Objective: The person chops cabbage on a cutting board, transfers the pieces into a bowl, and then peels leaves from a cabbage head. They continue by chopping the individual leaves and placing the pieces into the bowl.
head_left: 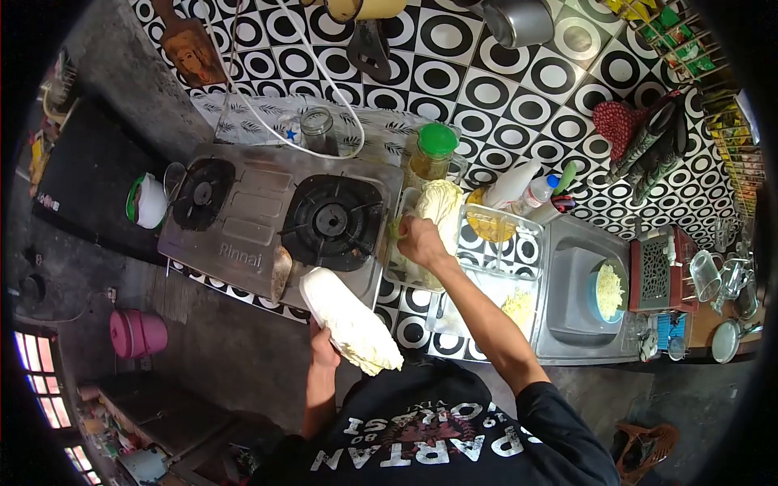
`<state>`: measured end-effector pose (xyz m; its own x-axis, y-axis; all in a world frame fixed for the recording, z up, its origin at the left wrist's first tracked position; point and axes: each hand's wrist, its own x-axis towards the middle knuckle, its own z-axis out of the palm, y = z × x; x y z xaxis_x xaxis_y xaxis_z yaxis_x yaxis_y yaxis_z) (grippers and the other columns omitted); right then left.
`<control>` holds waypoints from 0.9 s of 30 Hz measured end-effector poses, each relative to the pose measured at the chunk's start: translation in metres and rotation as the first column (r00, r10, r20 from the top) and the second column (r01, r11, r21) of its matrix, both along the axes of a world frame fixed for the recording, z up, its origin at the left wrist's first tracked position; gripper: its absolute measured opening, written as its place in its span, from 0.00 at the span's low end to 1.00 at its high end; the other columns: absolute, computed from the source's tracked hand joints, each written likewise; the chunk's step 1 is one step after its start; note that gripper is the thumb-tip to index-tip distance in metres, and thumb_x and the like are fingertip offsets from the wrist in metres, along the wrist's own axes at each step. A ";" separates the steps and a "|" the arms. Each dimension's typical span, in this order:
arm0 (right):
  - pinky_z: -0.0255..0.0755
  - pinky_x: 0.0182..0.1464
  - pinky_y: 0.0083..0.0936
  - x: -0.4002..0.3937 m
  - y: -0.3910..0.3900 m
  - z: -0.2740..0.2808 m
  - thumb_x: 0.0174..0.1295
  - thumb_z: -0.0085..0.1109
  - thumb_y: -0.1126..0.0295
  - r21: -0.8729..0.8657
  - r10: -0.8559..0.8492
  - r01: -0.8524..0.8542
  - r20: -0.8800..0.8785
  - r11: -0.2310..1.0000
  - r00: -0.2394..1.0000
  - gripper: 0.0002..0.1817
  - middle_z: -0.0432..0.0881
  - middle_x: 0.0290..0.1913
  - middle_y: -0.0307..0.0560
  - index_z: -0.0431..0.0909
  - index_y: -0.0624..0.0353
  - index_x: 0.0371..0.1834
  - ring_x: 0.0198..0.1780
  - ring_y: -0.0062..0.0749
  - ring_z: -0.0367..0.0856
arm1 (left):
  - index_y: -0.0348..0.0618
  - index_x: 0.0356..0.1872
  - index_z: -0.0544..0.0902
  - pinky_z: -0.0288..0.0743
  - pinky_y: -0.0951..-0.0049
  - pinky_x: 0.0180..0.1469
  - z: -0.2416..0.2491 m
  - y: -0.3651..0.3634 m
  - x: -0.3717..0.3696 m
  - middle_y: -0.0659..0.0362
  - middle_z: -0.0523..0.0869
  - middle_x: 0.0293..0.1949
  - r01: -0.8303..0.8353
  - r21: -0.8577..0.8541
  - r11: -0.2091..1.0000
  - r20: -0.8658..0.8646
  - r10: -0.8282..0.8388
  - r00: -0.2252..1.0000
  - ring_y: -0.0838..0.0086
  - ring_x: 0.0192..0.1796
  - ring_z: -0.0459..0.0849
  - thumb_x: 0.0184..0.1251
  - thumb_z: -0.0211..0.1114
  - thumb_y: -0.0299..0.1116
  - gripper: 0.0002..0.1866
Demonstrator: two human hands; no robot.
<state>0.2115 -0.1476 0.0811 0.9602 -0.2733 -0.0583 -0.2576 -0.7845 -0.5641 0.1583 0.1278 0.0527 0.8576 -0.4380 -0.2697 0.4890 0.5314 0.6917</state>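
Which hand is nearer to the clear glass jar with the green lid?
The right hand. It is in front of the jar, beside a pale leafy cabbage; the left hand is farther off, beyond the front edge of the metal stove, holding another.

The tiled counter (412, 330) holds a stove (247, 209) and clear containers (415, 283).

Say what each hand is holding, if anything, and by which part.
The left hand holds a pale cabbage by its side, around mid-length. Whether the right hand grips anything cannot be told.
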 end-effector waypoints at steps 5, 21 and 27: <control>0.72 0.36 0.33 -0.023 0.019 0.064 0.40 0.65 0.71 0.235 -0.202 0.167 0.137 0.958 0.970 0.15 0.78 0.26 0.56 0.72 0.63 0.31 0.30 0.49 0.78 | 0.38 0.62 0.59 0.70 0.64 0.56 -0.001 -0.007 0.011 0.52 0.73 0.53 0.072 -0.014 0.997 0.035 -0.071 0.997 0.64 0.55 0.75 0.52 0.53 0.30 0.32; 0.67 0.31 0.12 -0.219 -0.055 0.085 0.45 0.60 0.88 0.794 -0.761 0.251 0.360 0.553 0.540 0.17 0.71 0.31 0.38 0.63 0.58 0.32 0.33 0.16 0.70 | 0.36 0.66 0.53 0.65 0.64 0.59 0.064 -0.169 0.090 0.40 0.68 0.58 -0.266 0.808 0.525 0.531 -0.457 0.714 0.53 0.59 0.70 0.36 0.72 0.36 0.52; 0.65 0.24 0.10 -0.276 -0.049 0.071 0.47 0.59 0.88 0.855 -0.850 0.279 0.291 0.437 0.440 0.17 0.70 0.31 0.38 0.63 0.58 0.33 0.29 0.15 0.71 | 0.34 0.65 0.55 0.64 0.63 0.60 0.039 -0.220 0.094 0.38 0.68 0.58 -0.329 0.868 0.372 0.496 -0.614 0.614 0.50 0.60 0.69 0.37 0.73 0.41 0.51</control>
